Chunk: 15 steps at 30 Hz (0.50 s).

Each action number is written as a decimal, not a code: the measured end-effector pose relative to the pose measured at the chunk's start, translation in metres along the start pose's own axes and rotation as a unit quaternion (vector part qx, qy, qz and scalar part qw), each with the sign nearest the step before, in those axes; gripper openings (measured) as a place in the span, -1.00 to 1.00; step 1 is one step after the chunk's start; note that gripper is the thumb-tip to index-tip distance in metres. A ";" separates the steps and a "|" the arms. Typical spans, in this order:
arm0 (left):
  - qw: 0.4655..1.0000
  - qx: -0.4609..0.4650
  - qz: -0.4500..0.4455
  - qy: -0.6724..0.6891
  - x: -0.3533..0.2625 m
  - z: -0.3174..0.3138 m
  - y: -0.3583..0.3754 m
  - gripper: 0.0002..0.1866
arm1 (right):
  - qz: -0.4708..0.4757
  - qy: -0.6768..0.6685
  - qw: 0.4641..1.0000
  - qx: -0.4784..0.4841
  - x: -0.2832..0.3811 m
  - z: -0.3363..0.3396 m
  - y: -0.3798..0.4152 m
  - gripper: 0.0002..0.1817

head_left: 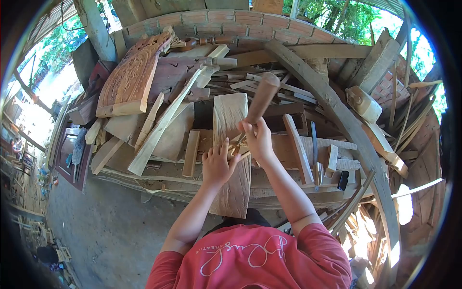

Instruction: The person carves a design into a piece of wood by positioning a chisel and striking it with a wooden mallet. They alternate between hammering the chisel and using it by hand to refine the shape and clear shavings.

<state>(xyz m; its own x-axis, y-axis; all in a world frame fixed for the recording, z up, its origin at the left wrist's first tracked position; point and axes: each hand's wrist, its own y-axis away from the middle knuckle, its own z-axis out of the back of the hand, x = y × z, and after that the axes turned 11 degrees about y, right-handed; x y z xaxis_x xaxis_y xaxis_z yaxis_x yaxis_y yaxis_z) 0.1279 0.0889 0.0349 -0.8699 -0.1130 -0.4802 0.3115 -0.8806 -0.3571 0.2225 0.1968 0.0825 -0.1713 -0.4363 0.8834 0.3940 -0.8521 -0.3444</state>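
Observation:
My right hand (258,140) is closed around the lower part of a long, round wooden-handled chisel (263,98). Its handle rises above my fist, and a thin metal shaft slants down toward the board. My left hand (217,164) lies with fingers spread over a thick pale wooden board (231,190), thumb stretched toward the chisel. A small light piece of wood (246,154) pokes out between the two hands, partly hidden by my fingers. The board runs lengthwise from the bench down to my lap.
A carved wooden panel (130,77) leans at the left back. Offcuts and planks cover the workbench (139,182). To the right lie a metal file (314,139), a wooden block (332,158) and a black object (343,180). A curved beam (332,106) crosses the right side; a plastic jug (364,104) stands beyond.

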 end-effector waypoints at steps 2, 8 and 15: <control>0.999 0.004 0.027 0.033 0.006 -0.005 -0.001 -0.41 | -0.002 0.044 0.999 -0.001 0.006 0.001 -0.004 -0.77; 0.896 -0.053 0.074 0.434 0.033 -0.004 -0.008 -0.43 | -0.050 0.172 0.983 0.030 0.029 0.010 -0.006 -0.68; 0.777 -0.024 -0.133 0.615 -0.055 0.093 -0.094 -0.37 | -0.018 0.225 0.974 -0.003 0.034 0.002 0.005 -0.64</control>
<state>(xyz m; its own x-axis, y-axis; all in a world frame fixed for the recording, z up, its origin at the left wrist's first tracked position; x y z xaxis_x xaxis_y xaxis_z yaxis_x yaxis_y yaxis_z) 0.1109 0.1353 0.1699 0.1070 0.6213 -0.7762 0.2237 -0.7758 -0.5900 0.2205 0.1782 0.1112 -0.5636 -0.4878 0.6666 0.3753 -0.8701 -0.3194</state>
